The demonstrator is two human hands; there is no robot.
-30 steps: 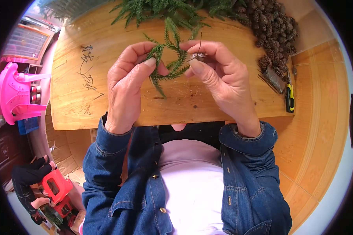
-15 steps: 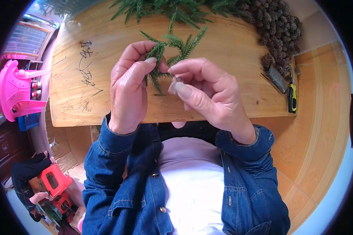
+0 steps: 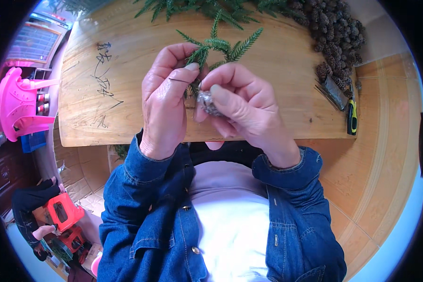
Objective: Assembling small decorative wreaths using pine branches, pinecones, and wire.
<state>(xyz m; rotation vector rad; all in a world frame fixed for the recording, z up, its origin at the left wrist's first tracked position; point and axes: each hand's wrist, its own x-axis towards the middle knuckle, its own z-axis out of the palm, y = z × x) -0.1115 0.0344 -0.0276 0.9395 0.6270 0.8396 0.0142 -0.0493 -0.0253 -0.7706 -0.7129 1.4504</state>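
My left hand (image 3: pixel 163 101) pinches a green artificial fir sprig (image 3: pixel 220 45) between thumb and fingers, its needled tips fanning out above the table. A thin dark wire (image 3: pixel 178 80) lies across the left thumb. Close beside it, my right hand (image 3: pixel 256 105) grips a small greyish-brown pine cone (image 3: pixel 206 103) between thumb and fingers, at the lower end of the sprig. The fingers hide where cone, wire and stem meet, so I cannot tell whether they are joined.
A wooden table (image 3: pixel 127 70) spans the area before me. Green sprigs (image 3: pixel 188 8) lie along its far edge, with a heap of pine cones (image 3: pixel 336 35) at far right. Nearer stand a bundle of wires (image 3: pixel 332 94) and a yellow-black tool (image 3: pixel 352 117). A pink stool (image 3: pixel 14 103) is at left.
My left hand and the sprig have shifted slightly right. The right hand has turned and moved a little left, showing more of the cone. The wire now shows across my left thumb.
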